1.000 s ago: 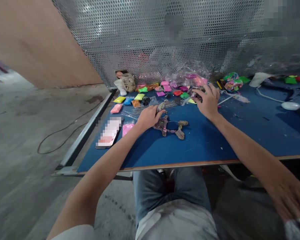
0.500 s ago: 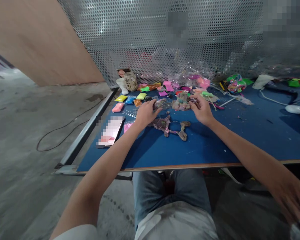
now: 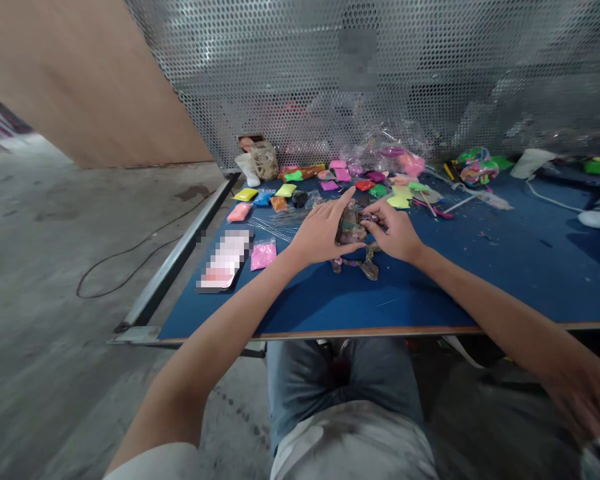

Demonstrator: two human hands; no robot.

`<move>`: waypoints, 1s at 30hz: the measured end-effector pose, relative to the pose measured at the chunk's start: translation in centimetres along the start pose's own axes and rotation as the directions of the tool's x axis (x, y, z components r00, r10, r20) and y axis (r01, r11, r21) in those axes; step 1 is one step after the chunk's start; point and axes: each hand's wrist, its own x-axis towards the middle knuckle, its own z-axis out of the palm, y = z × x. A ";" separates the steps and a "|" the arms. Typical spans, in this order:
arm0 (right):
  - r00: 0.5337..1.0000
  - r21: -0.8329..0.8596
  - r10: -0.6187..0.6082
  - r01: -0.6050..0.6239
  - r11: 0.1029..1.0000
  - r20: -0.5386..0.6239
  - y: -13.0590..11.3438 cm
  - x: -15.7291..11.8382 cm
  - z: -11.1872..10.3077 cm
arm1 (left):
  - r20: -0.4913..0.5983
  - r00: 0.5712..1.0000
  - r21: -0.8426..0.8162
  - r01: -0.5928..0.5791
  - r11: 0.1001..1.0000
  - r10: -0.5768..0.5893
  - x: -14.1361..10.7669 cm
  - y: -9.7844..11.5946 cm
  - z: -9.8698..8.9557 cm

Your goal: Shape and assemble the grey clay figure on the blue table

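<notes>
Nearest to me, my knees in blue jeans sit under the front edge of the blue counter. On the counter, just beyond that edge, a flat piece of mottled clay lies partly hidden beneath my hands. My left hand and right hand meet above it and together hold a lump of mixed-colour clay; the left grip is cupped against the lump's left side with the forefinger stretched forward, and the right grip is pinched narrow on its right side. The lump is raised just over the flat piece, near the counter's middle. To the left lie a pink clay packet and a blurred flat card. Farther back, small packets in yellow, orange, blue, green, pink and red are scattered across the counter, with crumpled clear plastic wrap behind them. At the far right rests a white cable. A perforated metal screen closes the back.
</notes>
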 end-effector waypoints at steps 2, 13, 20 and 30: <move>0.998 -0.096 -0.058 0.061 0.994 0.035 -0.1 0.0 -0.3 | 0.007 1.000 -0.015 -0.006 1.000 0.006 -0.2 0.0 0.3; 0.942 -0.198 -0.251 0.296 0.934 0.224 0.3 0.1 -1.2 | 0.043 0.995 -0.052 -0.089 0.995 0.092 -0.8 -0.7 -0.1; 0.917 -0.186 -0.327 0.371 0.910 0.228 0.1 0.1 -1.3 | 0.040 0.982 -0.145 -0.176 0.974 0.183 -0.7 -0.5 -0.6; 0.996 -0.071 -0.073 0.077 0.995 0.060 2.4 0.6 -2.0 | 0.009 0.982 -0.251 -0.183 0.951 0.191 -0.9 -1.8 -1.9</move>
